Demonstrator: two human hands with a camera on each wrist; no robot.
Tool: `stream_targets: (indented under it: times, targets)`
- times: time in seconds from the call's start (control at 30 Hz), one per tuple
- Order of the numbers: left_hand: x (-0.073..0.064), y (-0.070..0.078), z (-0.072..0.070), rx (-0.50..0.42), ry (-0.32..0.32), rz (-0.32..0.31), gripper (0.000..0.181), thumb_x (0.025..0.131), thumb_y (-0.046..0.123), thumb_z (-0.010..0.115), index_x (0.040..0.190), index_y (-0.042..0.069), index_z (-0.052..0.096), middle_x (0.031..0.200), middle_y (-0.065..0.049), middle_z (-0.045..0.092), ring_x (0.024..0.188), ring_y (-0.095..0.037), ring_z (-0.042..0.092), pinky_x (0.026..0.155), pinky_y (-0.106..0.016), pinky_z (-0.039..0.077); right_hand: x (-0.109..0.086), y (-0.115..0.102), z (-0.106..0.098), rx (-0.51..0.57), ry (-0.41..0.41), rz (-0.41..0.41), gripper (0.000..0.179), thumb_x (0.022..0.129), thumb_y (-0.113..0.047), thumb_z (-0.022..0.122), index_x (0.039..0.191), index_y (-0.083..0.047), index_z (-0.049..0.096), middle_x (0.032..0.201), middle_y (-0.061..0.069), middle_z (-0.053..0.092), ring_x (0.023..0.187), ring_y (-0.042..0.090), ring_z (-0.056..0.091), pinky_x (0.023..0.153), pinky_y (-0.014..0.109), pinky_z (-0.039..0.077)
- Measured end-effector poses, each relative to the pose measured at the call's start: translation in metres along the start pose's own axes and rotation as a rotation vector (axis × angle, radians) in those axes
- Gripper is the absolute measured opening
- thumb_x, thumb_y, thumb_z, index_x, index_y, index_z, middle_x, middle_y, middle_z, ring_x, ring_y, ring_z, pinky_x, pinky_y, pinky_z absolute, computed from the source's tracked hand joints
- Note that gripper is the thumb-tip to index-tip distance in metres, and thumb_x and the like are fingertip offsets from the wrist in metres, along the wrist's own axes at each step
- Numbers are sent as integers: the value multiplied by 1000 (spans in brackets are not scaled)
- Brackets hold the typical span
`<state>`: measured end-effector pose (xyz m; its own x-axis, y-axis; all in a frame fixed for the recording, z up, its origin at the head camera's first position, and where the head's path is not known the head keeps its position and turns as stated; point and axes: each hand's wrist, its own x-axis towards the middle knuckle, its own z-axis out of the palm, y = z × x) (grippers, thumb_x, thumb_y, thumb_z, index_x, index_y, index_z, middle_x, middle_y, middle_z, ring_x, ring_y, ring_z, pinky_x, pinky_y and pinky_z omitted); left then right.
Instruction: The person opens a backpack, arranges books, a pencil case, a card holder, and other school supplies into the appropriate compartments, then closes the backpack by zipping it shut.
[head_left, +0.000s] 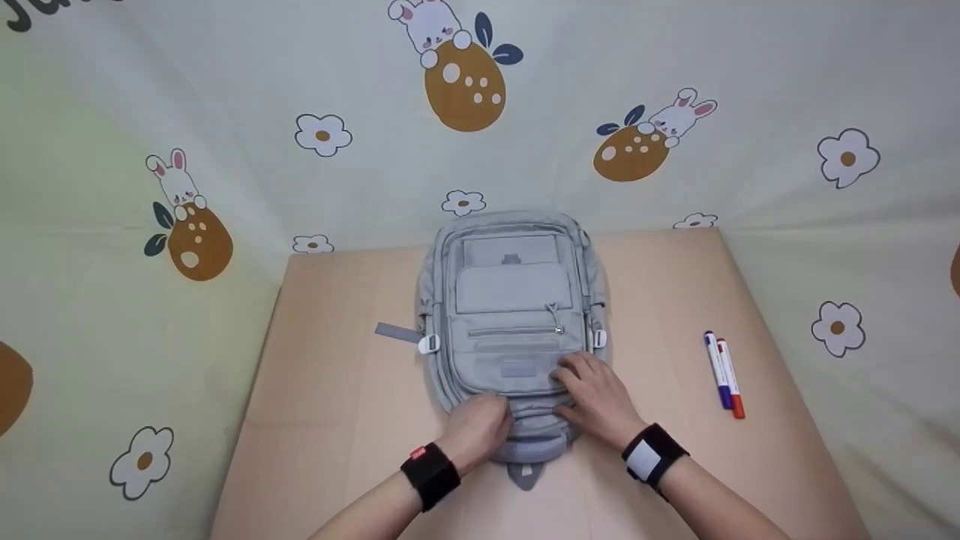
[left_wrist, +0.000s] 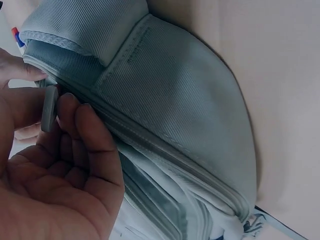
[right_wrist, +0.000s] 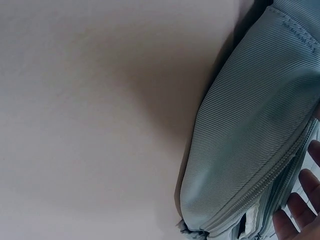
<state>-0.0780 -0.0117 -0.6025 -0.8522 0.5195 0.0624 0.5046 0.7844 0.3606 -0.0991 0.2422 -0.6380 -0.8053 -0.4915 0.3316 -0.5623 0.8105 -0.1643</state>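
A grey-green backpack (head_left: 510,289) lies front up on the table, its top handle (head_left: 536,448) toward the person. At the top end, my left hand (head_left: 476,427) pinches a flat zipper pull (left_wrist: 48,110) between thumb and fingers. The zipper (left_wrist: 145,135) runs along the bag's top edge. My right hand (head_left: 598,394) touches the bag's upper front at the right, its fingers spread and slightly bent. In the right wrist view those fingers (right_wrist: 302,212) lie by an opening along the zipper; their tips are partly out of frame.
A blue marker (head_left: 718,371) and a red marker (head_left: 730,379) lie side by side on the table (head_left: 660,300) to the right. A strap (head_left: 397,332) sticks out left of the bag. Behind stands a printed curtain (head_left: 555,157) with rabbits and flowers.
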Motion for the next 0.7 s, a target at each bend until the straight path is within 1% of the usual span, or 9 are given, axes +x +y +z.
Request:
stream_targets:
  times: [0.1, 0.23, 0.37, 0.43, 0.53, 0.63, 0.7]
  targets:
    - [2, 2, 1, 4, 0, 15, 23, 95, 14, 62, 72, 15, 57, 68, 2, 57, 61, -19, 59, 54, -37, 49, 0, 0, 0, -1, -1, -4, 57, 71, -33, 93, 116, -12, 65, 128, 10, 58, 124, 34, 54, 106, 50, 43]
    - [3, 0, -1, -25, -28, 3, 22, 93, 12, 65, 72, 16, 58, 68, 5, 55, 61, -16, 57, 57, -35, 49, 0, -1, 0, 13, 6, -8, 57, 71, -32, 93, 117, -12, 65, 128, 10, 58, 124, 34, 54, 107, 51, 43]
    - [2, -5, -5, -61, -68, 14, 21, 92, 15, 69, 72, 16, 62, 70, 8, 53, 62, -12, 53, 58, -32, 47, 0, -1, 1, 18, 7, -6, 57, 71, -32, 93, 116, -12, 65, 129, 10, 58, 124, 34, 53, 107, 51, 42]
    - [0, -10, -8, -68, -69, 26, 18, 93, 18, 71, 76, 16, 67, 72, 8, 54, 64, -11, 52, 59, -31, 46, 0, -1, 1, 16, 4, -7, 56, 72, -32, 93, 116, -13, 65, 129, 10, 58, 124, 34, 53, 107, 51, 42]
    - [-5, -22, -15, -38, -29, 30, 12, 94, 21, 71, 83, 16, 73, 75, 8, 57, 68, -11, 55, 61, -30, 48, 0, -1, 2, 19, 0, -5, 56, 72, -33, 93, 116, -13, 65, 130, 10, 58, 124, 34, 53, 108, 51, 42]
    - [-9, -43, -21, 55, 63, 41, 7, 93, 18, 71, 87, 15, 73, 79, 6, 59, 71, -14, 57, 62, -32, 49, -1, 0, 1, 26, -1, -1, 56, 72, -33, 92, 116, -13, 65, 130, 11, 57, 124, 34, 54, 107, 51, 42]
    - [-11, -61, -23, 124, 134, 70, 5, 92, 16, 72, 87, 14, 73, 80, 3, 59, 72, -17, 57, 62, -34, 49, -1, 1, 0, 30, -1, 4, 56, 72, -33, 92, 117, -13, 65, 130, 11, 57, 124, 35, 53, 107, 51, 42]
